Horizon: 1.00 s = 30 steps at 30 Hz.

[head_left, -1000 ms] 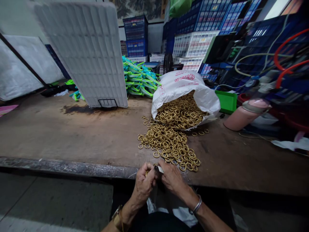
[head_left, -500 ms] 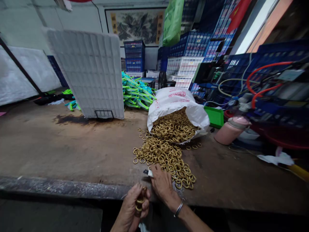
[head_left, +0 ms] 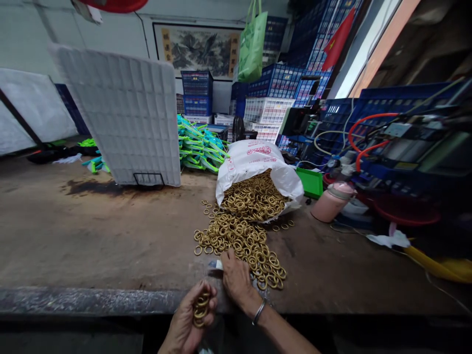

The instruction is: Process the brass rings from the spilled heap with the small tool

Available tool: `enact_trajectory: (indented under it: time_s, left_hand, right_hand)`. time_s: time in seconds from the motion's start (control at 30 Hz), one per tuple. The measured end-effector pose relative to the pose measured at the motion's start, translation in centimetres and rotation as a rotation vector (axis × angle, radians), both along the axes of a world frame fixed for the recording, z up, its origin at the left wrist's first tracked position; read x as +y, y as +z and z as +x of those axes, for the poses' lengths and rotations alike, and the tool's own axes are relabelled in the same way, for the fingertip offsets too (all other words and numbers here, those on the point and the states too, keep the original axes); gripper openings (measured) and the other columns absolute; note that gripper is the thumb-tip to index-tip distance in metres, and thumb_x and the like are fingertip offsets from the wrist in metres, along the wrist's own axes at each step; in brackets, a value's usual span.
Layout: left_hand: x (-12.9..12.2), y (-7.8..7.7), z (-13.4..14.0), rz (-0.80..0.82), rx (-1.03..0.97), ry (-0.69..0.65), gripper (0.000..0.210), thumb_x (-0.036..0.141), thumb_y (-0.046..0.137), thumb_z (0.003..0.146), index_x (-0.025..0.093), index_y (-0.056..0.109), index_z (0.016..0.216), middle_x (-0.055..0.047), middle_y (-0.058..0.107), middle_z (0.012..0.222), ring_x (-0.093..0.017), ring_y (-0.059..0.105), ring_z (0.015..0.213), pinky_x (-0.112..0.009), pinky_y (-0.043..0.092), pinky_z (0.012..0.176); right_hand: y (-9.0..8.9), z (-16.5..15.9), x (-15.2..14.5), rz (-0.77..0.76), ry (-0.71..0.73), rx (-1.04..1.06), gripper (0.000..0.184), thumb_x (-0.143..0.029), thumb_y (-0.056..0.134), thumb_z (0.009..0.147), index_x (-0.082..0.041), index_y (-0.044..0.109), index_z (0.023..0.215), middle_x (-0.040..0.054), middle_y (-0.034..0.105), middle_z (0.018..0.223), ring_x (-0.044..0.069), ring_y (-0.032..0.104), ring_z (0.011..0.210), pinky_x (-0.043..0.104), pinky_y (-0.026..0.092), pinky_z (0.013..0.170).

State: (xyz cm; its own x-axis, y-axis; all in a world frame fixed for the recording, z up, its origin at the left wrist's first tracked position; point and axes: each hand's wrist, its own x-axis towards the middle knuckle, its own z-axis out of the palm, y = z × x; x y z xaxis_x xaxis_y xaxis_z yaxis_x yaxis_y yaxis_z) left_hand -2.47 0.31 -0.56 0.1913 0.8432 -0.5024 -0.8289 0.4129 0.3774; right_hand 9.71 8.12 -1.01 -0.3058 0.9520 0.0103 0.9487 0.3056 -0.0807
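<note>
Gold-coloured rings (head_left: 239, 236) are heaped at the mouth of the white sack (head_left: 254, 153); several are cupped in the left hand (head_left: 185, 317); a small tool (head_left: 219, 265) is pinched by the right hand (head_left: 236, 279) at the pile edge, hands apart; rings probably light, rigid, slick, best gripped by the rim

Red print, with characters and a logo-like block, stands on the white sack (head_left: 239, 164), too blurred to read. Yellow side panels (head_left: 166, 45) of the framed painting (head_left: 199, 51) carry columns of dark Chinese-style characters, also illegible; the red flag (head_left: 338, 39) bears a yellow star-like mark.
</note>
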Motion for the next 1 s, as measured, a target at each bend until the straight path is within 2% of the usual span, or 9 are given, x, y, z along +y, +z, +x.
enact_trajectory:
  time_s: [0.07,0.17,0.23,0.33,0.43,0.53,0.73,0.9,1.0]
  left_hand:
    - [0.2,0.2,0.2,0.007,0.079,0.024,0.026,0.027,0.074,0.058,0.011,0.054,0.066,-0.003,0.056,0.069,-0.006,0.05,0.052,-0.012,0.023,0.035]
    - [0.6,0.7,0.7,0.049,0.25,0.033,0.032,0.034,0.073,0.058,0.013,0.049,0.063,0.002,0.052,0.062,-0.004,0.046,0.046,-0.012,0.023,0.034]
    - [0.9,1.0,1.0,0.106,0.401,0.034,0.032,0.04,0.068,0.062,0.015,0.048,0.067,0.005,0.05,0.057,-0.003,0.041,0.041,-0.012,0.024,0.034]
    - [1.4,0.9,1.5,0.18,0.614,0.062,0.038,0.046,0.063,0.065,0.018,0.049,0.087,0.008,0.048,0.054,-0.003,0.037,0.035,-0.013,0.025,0.032]
    - [1.6,0.6,1.9,0.219,0.715,0.01,0.039,0.05,0.059,0.066,0.016,0.051,0.086,0.009,0.044,0.048,-0.003,0.032,0.032,-0.014,0.024,0.031]
    - [1.5,0.5,2.1,0.235,0.733,-0.028,0.035,0.05,0.056,0.068,0.016,0.049,0.073,0.01,0.039,0.042,-0.003,0.028,0.031,-0.015,0.022,0.032]
    - [1.2,0.3,2.0,0.278,0.856,0.047,0.026,0.038,0.055,0.073,0.016,0.047,0.062,0.009,0.036,0.043,-0.004,0.029,0.037,-0.016,0.025,0.039]
    - [1.1,0.3,1.9,0.392,0.976,0.056,0.022,0.033,0.053,0.075,0.014,0.054,0.063,0.004,0.048,0.05,-0.006,0.037,0.045,-0.018,0.03,0.046]
    - [1.0,0.7,2.0,0.4,0.946,0.031,0.024,0.035,0.054,0.075,0.014,0.056,0.064,0.003,0.049,0.052,-0.006,0.037,0.045,-0.018,0.03,0.045]
  right_hand:
    - [0.2,0.2,0.2,0.007,-0.002,0.086,0.027,-0.005,0.038,0.075,-0.02,0.049,0.094,0.0056,0.05,0.096,0.015,0.054,0.071,0.025,0.034,0.059]
    - [1.0,0.8,0.3,-0.01,0.026,0.337,0.016,-0.01,0.038,0.076,-0.018,0.049,0.085,0.0038,0.052,0.086,0.014,0.05,0.071,0.024,0.033,0.061]
    - [1.7,1.2,0.0,-0.101,0.072,0.548,0.012,-0.017,0.036,0.08,-0.018,0.047,0.075,0.0012,0.051,0.074,0.013,0.046,0.067,0.022,0.033,0.061]
    - [2.5,1.8,-0.7,-0.335,0.169,0.827,0.019,-0.029,0.034,0.083,-0.018,0.045,0.073,-0.0018,0.048,0.066,0.012,0.044,0.063,0.022,0.034,0.06]
    - [2.6,2.2,-1.4,-0.497,0.172,0.984,0.023,-0.036,0.037,0.082,-0.017,0.047,0.074,-0.002,0.048,0.066,0.011,0.044,0.064,0.023,0.036,0.06]
    - [2.1,2.3,-1.8,-0.562,0.12,1.055,0.025,-0.04,0.043,0.078,-0.016,0.048,0.074,-0.0024,0.047,0.066,0.011,0.043,0.062,0.022,0.036,0.059]
    - [1.3,2.0,-1.8,-0.585,0.013,1.11,0.024,-0.041,0.045,0.075,-0.017,0.048,0.074,-0.0042,0.045,0.062,0.009,0.041,0.058,0.019,0.036,0.056]
    - [0.6,1.6,-2.2,-0.653,-0.106,1.098,0.033,-0.048,0.038,0.079,-0.018,0.045,0.064,-0.0066,0.039,0.047,0.007,0.034,0.042,0.018,0.029,0.043]
    - [0.9,1.5,-2.3,-0.669,-0.129,1.13,0.033,-0.047,0.039,0.078,-0.019,0.043,0.06,-0.0077,0.034,0.043,0.006,0.03,0.038,0.018,0.026,0.041]
